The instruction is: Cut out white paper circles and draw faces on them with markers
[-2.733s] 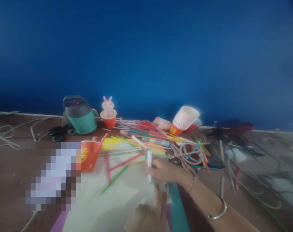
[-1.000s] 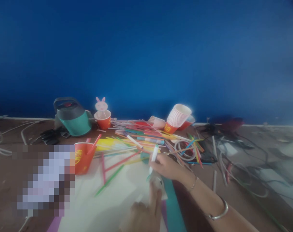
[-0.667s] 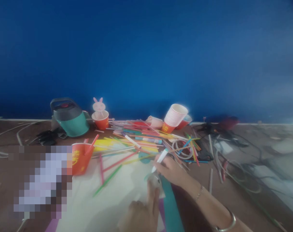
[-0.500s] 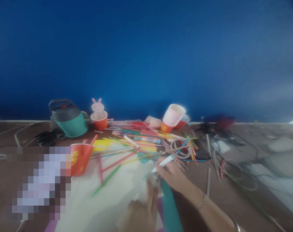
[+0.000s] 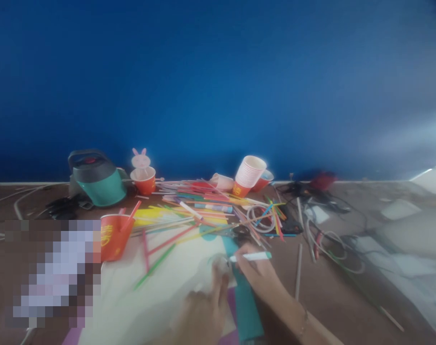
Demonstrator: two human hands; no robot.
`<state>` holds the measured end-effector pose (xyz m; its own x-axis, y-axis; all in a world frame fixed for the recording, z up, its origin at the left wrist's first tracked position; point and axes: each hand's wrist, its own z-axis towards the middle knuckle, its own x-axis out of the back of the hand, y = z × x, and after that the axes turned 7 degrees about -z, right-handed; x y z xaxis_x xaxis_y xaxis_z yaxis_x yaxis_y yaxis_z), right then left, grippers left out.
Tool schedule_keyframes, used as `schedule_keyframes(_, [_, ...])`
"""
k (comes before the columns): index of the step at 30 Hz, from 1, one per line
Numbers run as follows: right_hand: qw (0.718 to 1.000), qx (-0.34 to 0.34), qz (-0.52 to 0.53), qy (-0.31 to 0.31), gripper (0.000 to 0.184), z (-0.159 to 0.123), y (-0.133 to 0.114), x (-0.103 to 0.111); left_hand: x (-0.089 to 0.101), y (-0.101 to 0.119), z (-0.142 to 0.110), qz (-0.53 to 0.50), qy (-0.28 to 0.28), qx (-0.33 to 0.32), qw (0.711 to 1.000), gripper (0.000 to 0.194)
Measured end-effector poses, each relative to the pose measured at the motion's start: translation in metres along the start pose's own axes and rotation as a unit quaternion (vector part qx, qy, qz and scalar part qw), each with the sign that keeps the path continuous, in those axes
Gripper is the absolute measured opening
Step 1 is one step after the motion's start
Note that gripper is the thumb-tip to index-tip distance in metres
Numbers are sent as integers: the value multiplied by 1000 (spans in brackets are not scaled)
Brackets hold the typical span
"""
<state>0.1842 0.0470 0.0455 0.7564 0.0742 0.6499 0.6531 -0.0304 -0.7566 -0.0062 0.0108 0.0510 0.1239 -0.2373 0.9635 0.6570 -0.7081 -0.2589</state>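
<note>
My right hand point(image 5: 257, 270) grips a white marker with a teal cap point(image 5: 250, 257), lying almost level with the cap pointing right. Its tip meets a small pale round piece point(image 5: 219, 262) on the white paper sheet point(image 5: 160, 292). My left hand point(image 5: 203, 314) rests low on the sheet, a finger stretched up and pressing that round piece. A teal paper strip point(image 5: 244, 306) lies under my right wrist. Just beyond my hands spreads a heap of coloured straws point(image 5: 203, 211).
An orange cup with straws point(image 5: 111, 235) stands left of the sheet. A teal kettle point(image 5: 97, 179), a bunny-topped cup point(image 5: 143, 177) and a tipped stack of paper cups point(image 5: 248, 175) line the blue wall. Cables and tubing point(image 5: 322, 230) clutter the right. A pixelated patch covers the left.
The marker has swung from nearly upright to almost level, cap now pointing right. My right hand has slid a little right and nearer. The view has drifted rightwards.
</note>
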Motion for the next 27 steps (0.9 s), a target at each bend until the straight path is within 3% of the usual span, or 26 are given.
schedule_keyframes(5, [999,13,-34,33,26,-14,-5,-2,1,0,2,-9,-18,0,1000,58])
schedule_keyframes(15, [996,39,-36,68,24,-33,-4,-9,-17,0,6,-61,-32,3,998,59])
schedule_keyframes(25, [984,121,-73,106,17,-46,-6,-19,11,-12,18,-68,-94,-42,992,50])
schedule_keyframes(27, [982,133,-82,106,17,-48,-8,-20,11,-12,19,-69,-83,-47,993,48])
